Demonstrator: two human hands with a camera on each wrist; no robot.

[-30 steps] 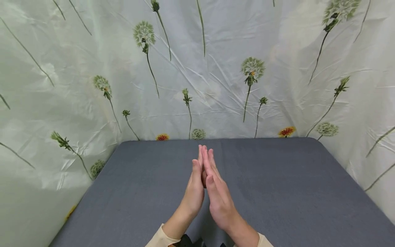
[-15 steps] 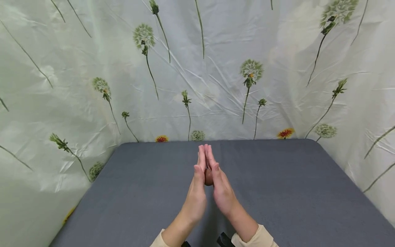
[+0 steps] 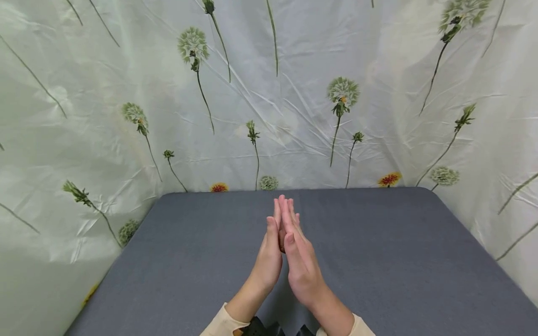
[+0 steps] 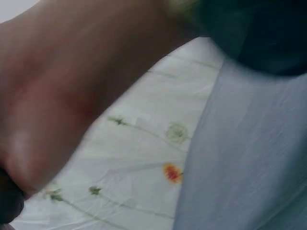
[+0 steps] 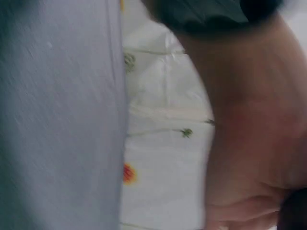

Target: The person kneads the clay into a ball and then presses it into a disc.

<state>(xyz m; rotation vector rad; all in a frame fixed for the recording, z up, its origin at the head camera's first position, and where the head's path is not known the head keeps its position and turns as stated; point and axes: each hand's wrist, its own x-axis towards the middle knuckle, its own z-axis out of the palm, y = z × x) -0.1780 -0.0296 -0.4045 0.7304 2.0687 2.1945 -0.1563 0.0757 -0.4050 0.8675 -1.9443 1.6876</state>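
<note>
Left hand (image 3: pixel 269 259) and right hand (image 3: pixel 300 266) press flat together, fingers straight and pointing away from the person, above the grey bench (image 3: pixel 399 261). A small brown object (image 3: pixel 282 243) sits sandwiched between the palms, equally near both, barely visible near the thumbs.

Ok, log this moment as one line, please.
left hand: flat, palm on ball | right hand: flat, palm on ball | ball: small, reddish-brown, between palms | table: grey, under hands
</note>
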